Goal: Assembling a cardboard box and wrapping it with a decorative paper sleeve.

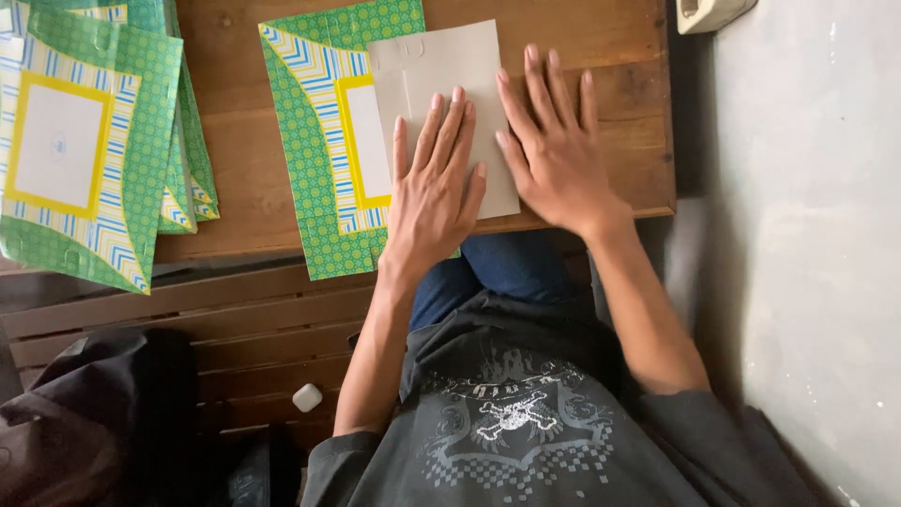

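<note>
A green patterned cardboard sheet (314, 178) with blue-striped and yellow borders lies flat on the wooden table (244, 160). One part of it is folded over and shows its plain grey back (441, 66). My left hand (434, 188) rests palm down on the lower part of the grey flap, fingers spread. Beside it, my right hand (556, 150) lies flat across the flap's right edge and the bare table. Neither hand grips anything.
A stack of similar green patterned sheets (84, 141) lies at the table's left end. Below the table are wooden slats (235, 329), a small white object (307, 397) and a black bag (103, 413). A grey surface (807, 235) runs along the right.
</note>
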